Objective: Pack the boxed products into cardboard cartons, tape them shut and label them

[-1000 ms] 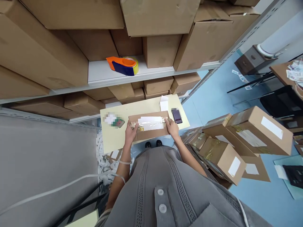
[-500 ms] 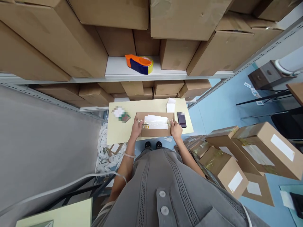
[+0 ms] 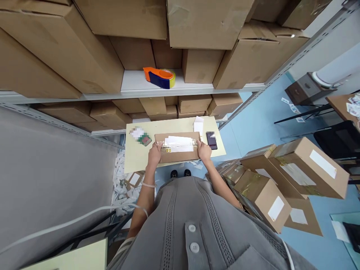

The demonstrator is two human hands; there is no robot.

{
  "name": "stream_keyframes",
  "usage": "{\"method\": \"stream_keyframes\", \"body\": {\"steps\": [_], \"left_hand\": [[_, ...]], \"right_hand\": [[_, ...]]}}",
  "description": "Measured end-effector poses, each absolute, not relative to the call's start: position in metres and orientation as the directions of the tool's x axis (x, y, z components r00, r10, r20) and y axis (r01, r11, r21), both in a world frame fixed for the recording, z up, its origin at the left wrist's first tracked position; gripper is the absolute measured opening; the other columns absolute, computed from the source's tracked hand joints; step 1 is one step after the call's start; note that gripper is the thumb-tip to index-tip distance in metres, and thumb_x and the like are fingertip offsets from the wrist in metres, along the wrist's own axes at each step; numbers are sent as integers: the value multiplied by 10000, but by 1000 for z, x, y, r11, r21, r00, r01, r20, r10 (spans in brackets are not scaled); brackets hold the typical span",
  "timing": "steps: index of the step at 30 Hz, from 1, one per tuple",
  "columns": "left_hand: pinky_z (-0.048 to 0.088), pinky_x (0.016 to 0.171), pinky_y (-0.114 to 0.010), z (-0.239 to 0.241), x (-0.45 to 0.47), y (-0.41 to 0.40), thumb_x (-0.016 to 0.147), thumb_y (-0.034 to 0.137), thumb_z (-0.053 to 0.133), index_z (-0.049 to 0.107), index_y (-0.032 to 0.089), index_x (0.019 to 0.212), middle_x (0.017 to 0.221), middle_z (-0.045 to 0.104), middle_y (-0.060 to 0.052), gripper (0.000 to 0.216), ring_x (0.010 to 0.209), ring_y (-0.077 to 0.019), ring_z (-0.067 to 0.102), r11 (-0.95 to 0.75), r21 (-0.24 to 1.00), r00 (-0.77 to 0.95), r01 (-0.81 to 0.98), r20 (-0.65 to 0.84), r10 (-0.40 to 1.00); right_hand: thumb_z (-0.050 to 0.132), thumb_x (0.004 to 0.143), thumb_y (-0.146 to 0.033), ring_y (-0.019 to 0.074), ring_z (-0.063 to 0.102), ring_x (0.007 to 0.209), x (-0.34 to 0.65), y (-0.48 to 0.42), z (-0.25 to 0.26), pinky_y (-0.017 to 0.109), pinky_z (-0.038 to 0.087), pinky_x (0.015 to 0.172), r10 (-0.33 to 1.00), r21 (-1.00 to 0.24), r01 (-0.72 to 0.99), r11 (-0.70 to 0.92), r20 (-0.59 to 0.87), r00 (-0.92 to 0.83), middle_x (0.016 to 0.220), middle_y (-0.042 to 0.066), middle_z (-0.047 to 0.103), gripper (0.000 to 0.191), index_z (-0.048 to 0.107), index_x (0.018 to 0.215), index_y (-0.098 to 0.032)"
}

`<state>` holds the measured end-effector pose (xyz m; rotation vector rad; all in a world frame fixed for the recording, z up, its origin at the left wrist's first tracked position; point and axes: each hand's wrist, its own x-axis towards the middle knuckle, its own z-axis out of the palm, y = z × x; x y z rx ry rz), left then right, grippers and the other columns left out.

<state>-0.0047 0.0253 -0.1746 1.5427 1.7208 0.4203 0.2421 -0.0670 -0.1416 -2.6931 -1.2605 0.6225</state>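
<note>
A small flat cardboard box (image 3: pixel 180 153) with a white label and clear tape on top lies on the pale yellow table (image 3: pixel 135 159). My left hand (image 3: pixel 154 154) grips its left end and my right hand (image 3: pixel 204 151) grips its right end, fingers wrapped over the edges. A dark phone (image 3: pixel 211 140) lies just right of the box. A white slip of paper (image 3: pixel 198 125) sits behind it. A small green and white item (image 3: pixel 142 137) lies to the left.
An orange and blue tape dispenser (image 3: pixel 159 77) rests on the metal shelf (image 3: pixel 194 89) among large cartons. Taped, labelled boxes (image 3: pixel 281 180) are piled on the blue floor at right. White paper scraps (image 3: pixel 120 183) litter the floor left of the table.
Both hands keep hold of the box ends; the box stays on the table. Only the view has swung slightly.
</note>
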Motion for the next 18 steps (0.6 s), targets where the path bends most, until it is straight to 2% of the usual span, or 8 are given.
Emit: {"method": "stream_keyframes", "body": {"steps": [7, 12, 15, 18], "left_hand": [[479, 916, -505, -164, 4, 18, 983, 406, 345, 541, 79, 1281, 1117, 699, -276, 484, 1115, -402, 648, 169, 612, 6, 773, -273, 962], [462, 966, -490, -151, -15, 8, 978, 501, 350, 617, 134, 1233, 1127, 710, -224, 521, 1139, -393, 636, 159, 669, 44, 726, -275, 960], [434, 1037, -457, -144, -27, 3, 971, 619, 290, 657, 161, 1159, 1186, 701, -179, 616, 1202, -348, 606, 197, 797, -3, 571, -238, 971], [459, 1027, -388, -145, -33, 3, 934, 723, 248, 627, 182, 1151, 1265, 672, -136, 695, 1201, -271, 612, 203, 946, -16, 253, -206, 978]], "right_hand": [[227, 1058, -421, 279, 689, 1035, 239, -67, -140, 319, 446, 877, 774, -254, 735, -629, -297, 559, 1070, 214, 734, 570, 690, 1152, -100], [212, 1043, -495, 304, 686, 1018, 244, -84, -127, 343, 452, 860, 783, -363, 693, -623, -287, 552, 1039, 191, 743, 612, 709, 1136, -150], [163, 1019, -567, 330, 676, 1010, 246, -91, -118, 379, 454, 864, 789, -501, 624, -600, -241, 565, 1016, 188, 742, 688, 701, 1156, -162], [154, 965, -683, 321, 647, 1062, 249, -92, -117, 387, 454, 907, 776, -727, 450, -519, -180, 604, 1069, 163, 733, 760, 695, 1132, -176]]}}
